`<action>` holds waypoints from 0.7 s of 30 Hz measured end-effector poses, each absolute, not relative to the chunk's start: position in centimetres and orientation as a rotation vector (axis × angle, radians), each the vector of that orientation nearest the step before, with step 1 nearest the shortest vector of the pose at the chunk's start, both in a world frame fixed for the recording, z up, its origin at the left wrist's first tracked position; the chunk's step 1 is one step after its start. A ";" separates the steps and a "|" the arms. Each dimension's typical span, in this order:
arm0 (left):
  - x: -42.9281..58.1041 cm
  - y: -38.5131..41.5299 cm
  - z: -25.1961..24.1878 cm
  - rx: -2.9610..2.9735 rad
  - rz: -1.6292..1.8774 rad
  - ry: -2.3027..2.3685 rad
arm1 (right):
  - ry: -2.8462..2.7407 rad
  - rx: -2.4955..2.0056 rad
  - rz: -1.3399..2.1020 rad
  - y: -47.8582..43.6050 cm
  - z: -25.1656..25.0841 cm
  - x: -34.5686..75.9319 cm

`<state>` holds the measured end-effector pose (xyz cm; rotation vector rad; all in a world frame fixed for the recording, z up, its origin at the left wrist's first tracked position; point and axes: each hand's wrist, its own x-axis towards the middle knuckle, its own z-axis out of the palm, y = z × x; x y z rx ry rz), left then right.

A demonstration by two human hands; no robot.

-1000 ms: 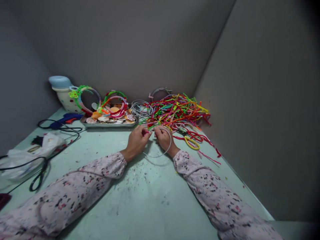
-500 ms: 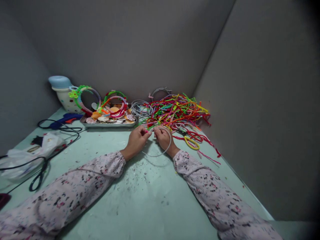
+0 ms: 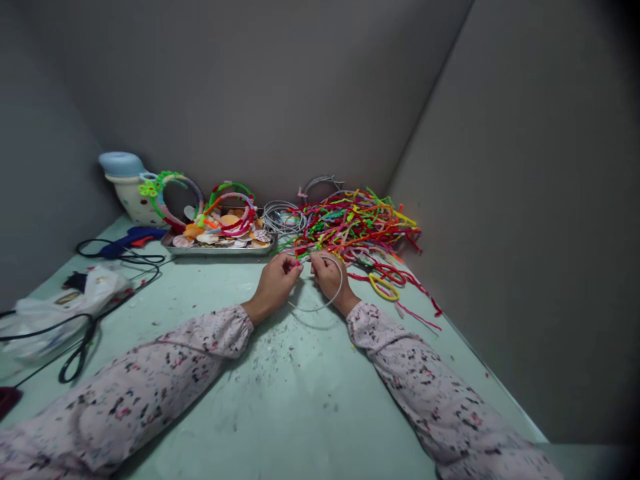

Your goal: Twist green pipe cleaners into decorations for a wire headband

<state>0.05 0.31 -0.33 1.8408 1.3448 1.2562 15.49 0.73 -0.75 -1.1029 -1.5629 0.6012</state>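
Note:
My left hand [image 3: 274, 282] is closed in a pinch on the pink tip of a pipe cleaner [image 3: 299, 265] at one end of a thin grey metal headband [image 3: 334, 297]. My right hand [image 3: 327, 277] is closed on the same headband, which curves round its wrist side and rests on the pale green table [image 3: 280, 387]. Both hands sit close together just in front of a tangled heap of coloured pipe cleaners [image 3: 355, 227].
A metal tray [image 3: 220, 248] holds shells and decorated headbands. Bare grey headbands [image 3: 280, 217] lie beside it. A white jar with a blue lid [image 3: 125, 183] stands back left. A blue glue gun [image 3: 127, 239], black cables, scissors [image 3: 77, 353] and a plastic bag [image 3: 60, 310] lie left. Yellow-handled scissors [image 3: 383, 287] lie right. Grey walls enclose the table.
Both hands stay on the headband almost in place; the fingertips have shifted slightly as they work the pink tip.

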 end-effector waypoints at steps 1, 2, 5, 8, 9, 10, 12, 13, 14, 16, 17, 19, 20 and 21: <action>0.1 0.3 -0.3 1.847 1.250 1.363 | -1.560 -1.101 0.608 0.7 -0.8 15.5; 0.1 0.2 -0.2 1.851 1.245 1.376 | -1.558 -1.099 0.614 0.8 -0.8 15.5; 0.0 0.1 0.0 1.849 1.250 1.387 | -1.565 -1.097 0.622 0.8 -0.8 15.4; 0.0 0.0 0.1 1.839 1.252 1.379 | -1.569 -1.097 0.612 0.7 -0.8 15.4; 0.0 -0.1 0.1 1.838 1.250 1.378 | -1.571 -1.098 0.608 0.7 -0.8 15.4; 0.0 -0.1 0.1 1.835 1.251 1.377 | -1.571 -1.098 0.604 0.7 -0.8 15.4; 0.0 -0.1 0.2 1.826 1.259 1.373 | -1.574 -1.094 0.603 0.6 -0.7 15.4; 0.0 -0.1 0.2 1.819 1.263 1.368 | -1.574 -1.090 0.605 0.6 -0.7 15.4; 0.0 -0.1 0.3 1.813 1.268 1.362 | -1.572 -1.084 0.609 0.5 -0.6 15.4; -0.1 -0.1 0.3 1.807 1.269 1.350 | -1.568 -1.078 0.622 0.5 -0.5 15.4; -0.1 -0.1 0.3 1.803 1.271 1.346 | -1.567 -1.077 0.631 0.4 -0.5 15.4; -0.1 0.0 0.2 1.788 1.279 1.337 | -1.564 -1.073 0.651 0.4 -0.5 15.4; -0.1 0.0 0.2 1.777 1.286 1.333 | -1.560 -1.070 0.660 0.4 -0.5 15.4; -0.1 0.0 0.2 1.766 1.290 1.327 | -1.557 -1.066 0.666 0.4 -0.5 15.4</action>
